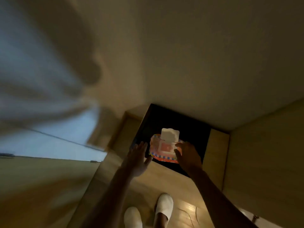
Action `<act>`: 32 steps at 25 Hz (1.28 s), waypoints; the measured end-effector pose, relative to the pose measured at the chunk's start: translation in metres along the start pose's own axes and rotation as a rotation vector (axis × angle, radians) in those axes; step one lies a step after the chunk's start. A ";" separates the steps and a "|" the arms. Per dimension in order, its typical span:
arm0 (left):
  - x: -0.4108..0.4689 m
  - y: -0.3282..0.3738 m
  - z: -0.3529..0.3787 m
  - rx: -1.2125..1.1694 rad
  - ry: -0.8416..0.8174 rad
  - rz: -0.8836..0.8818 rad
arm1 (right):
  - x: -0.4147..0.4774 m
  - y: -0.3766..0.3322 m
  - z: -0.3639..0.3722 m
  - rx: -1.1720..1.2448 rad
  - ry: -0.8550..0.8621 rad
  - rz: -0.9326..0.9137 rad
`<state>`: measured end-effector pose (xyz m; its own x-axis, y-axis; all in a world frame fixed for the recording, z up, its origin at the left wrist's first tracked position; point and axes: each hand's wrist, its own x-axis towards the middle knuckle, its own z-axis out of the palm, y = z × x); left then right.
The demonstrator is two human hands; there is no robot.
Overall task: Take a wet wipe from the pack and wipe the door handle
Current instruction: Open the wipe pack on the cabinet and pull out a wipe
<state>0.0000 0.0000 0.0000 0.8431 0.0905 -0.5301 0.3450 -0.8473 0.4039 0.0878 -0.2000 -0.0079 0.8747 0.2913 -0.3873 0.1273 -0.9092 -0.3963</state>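
Head cam: right hand [187,155] curls onto the pack [164,148] to steady it; left hand [139,159] flat open, empty, lid [170,133] up.

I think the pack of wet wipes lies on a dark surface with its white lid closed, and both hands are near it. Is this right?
Not quite. In the head view the white lid of the pack of wet wipes is flipped open, standing up behind the opening. The rest holds: the pack lies on the dark surface, with the left hand and right hand near it.
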 end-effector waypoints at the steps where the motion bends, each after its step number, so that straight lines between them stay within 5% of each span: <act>1: 0.016 0.001 0.010 -0.002 0.018 0.022 | 0.011 0.004 0.014 0.016 0.024 -0.025; 13: 0.125 -0.036 0.119 0.006 0.296 0.344 | 0.075 0.058 0.118 -0.151 0.168 -0.172; 32: 0.140 -0.032 0.127 0.090 0.432 0.372 | 0.088 0.057 0.118 -0.301 0.134 -0.317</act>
<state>0.0550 -0.0264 -0.1819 0.9995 -0.0322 -0.0047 -0.0271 -0.9025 0.4297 0.1168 -0.1908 -0.1625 0.8208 0.5460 -0.1676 0.5113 -0.8333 -0.2103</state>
